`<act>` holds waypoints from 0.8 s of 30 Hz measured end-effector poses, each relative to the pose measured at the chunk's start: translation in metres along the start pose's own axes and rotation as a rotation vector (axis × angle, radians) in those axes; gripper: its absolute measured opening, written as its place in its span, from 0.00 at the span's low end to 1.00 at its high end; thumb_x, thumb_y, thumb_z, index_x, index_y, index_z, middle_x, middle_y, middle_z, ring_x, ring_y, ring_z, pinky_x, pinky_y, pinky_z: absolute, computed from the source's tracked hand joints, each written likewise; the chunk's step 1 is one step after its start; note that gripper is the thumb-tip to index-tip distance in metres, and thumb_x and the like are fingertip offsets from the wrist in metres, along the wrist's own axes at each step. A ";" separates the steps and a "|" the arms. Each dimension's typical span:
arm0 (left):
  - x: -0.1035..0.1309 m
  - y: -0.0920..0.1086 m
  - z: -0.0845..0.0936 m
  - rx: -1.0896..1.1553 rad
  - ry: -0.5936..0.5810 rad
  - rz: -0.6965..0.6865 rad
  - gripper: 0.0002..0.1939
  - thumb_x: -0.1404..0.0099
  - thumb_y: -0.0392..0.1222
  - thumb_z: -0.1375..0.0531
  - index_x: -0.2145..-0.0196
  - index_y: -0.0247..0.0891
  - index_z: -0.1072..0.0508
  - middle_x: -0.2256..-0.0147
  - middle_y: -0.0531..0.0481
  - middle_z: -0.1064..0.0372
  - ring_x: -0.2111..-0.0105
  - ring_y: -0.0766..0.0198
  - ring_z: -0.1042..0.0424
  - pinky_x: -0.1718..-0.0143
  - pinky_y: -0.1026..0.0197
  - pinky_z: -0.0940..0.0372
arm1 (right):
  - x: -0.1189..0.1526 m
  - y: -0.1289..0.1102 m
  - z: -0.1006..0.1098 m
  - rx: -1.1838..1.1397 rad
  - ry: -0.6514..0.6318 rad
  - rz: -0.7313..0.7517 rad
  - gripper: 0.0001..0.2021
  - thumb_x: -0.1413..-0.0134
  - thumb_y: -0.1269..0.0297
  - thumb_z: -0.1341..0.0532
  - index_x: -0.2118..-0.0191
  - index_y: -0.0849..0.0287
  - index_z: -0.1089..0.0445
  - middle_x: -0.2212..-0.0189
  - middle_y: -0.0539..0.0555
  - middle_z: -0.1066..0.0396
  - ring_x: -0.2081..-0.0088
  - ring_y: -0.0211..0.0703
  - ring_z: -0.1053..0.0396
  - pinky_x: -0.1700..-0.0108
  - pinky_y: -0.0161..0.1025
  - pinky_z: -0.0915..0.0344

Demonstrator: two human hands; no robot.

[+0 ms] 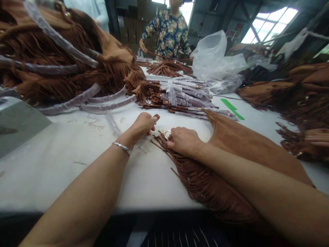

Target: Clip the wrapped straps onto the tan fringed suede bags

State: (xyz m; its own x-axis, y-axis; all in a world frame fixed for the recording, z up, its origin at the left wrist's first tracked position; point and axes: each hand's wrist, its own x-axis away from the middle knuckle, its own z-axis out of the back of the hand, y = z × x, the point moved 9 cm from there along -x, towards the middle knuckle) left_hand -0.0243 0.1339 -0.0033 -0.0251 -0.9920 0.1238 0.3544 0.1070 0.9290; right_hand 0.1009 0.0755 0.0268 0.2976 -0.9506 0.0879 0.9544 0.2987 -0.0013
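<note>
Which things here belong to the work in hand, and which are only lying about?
Seemingly in work:
fringed bag and gold ring, at right hand
brown tab, in left hand

Lying about:
green strip
clear plastic
wrapped straps

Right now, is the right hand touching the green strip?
No, the right hand is on the fringe by the ring, while the green strip lies apart, farther back on the table.

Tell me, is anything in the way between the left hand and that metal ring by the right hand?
Nothing solid is visible between the left hand, pinching a small brown end, and the ring. Only thin fringe ends lie at the ring's near side, beside the right hand; they'd probably brush aside.
</note>
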 end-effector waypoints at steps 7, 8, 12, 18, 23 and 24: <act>0.011 0.021 -0.010 0.173 -0.107 -0.116 0.14 0.40 0.43 0.43 0.79 0.34 0.34 0.86 0.54 0.42 0.89 0.74 0.48 0.88 0.69 0.55 | 0.024 0.040 -0.027 -1.102 -0.021 -0.022 0.11 0.59 0.60 0.37 0.71 0.60 0.37 0.77 0.47 0.34 0.75 0.34 0.37 0.72 0.32 0.41; 0.015 0.025 -0.014 0.202 -0.137 -0.126 0.12 0.40 0.40 0.43 0.80 0.34 0.34 0.86 0.55 0.43 0.89 0.74 0.47 0.88 0.69 0.54 | 0.027 0.043 -0.029 -1.272 -0.029 -0.013 0.13 0.60 0.59 0.36 0.71 0.60 0.39 0.77 0.46 0.35 0.76 0.33 0.38 0.71 0.32 0.41; 0.032 0.040 -0.037 0.355 -0.273 -0.167 0.11 0.46 0.34 0.39 0.81 0.35 0.38 0.86 0.58 0.45 0.88 0.76 0.47 0.87 0.71 0.51 | 0.032 0.051 -0.028 -1.571 -0.031 -0.002 0.17 0.65 0.62 0.32 0.72 0.61 0.41 0.78 0.43 0.37 0.76 0.30 0.38 0.71 0.30 0.41; 0.039 0.029 -0.067 0.584 -0.256 0.018 0.08 0.50 0.34 0.37 0.78 0.33 0.35 0.85 0.58 0.43 0.87 0.74 0.43 0.86 0.70 0.46 | 0.029 0.053 -0.031 -1.627 -0.113 0.006 0.17 0.65 0.61 0.31 0.72 0.61 0.40 0.76 0.47 0.32 0.75 0.34 0.34 0.68 0.35 0.38; 0.032 0.016 -0.076 0.679 -0.329 0.133 0.08 0.50 0.35 0.37 0.76 0.32 0.34 0.83 0.57 0.41 0.87 0.74 0.42 0.82 0.67 0.41 | 0.027 0.051 -0.030 -1.622 -0.158 0.092 0.15 0.62 0.62 0.33 0.71 0.61 0.39 0.76 0.47 0.33 0.73 0.33 0.35 0.68 0.34 0.38; 0.033 0.015 -0.079 0.670 -0.378 0.144 0.08 0.50 0.36 0.37 0.75 0.31 0.33 0.83 0.57 0.41 0.87 0.74 0.41 0.83 0.68 0.41 | 0.027 0.049 -0.029 -1.610 -0.174 0.125 0.15 0.61 0.63 0.33 0.71 0.61 0.39 0.75 0.47 0.34 0.73 0.33 0.35 0.68 0.33 0.39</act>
State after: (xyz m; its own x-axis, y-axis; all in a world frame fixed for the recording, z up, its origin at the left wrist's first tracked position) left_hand 0.0544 0.0980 -0.0127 -0.3806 -0.8880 0.2581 -0.2584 0.3702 0.8923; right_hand 0.1562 0.0621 0.0004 0.4715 -0.8746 0.1128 -0.0041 -0.1301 -0.9915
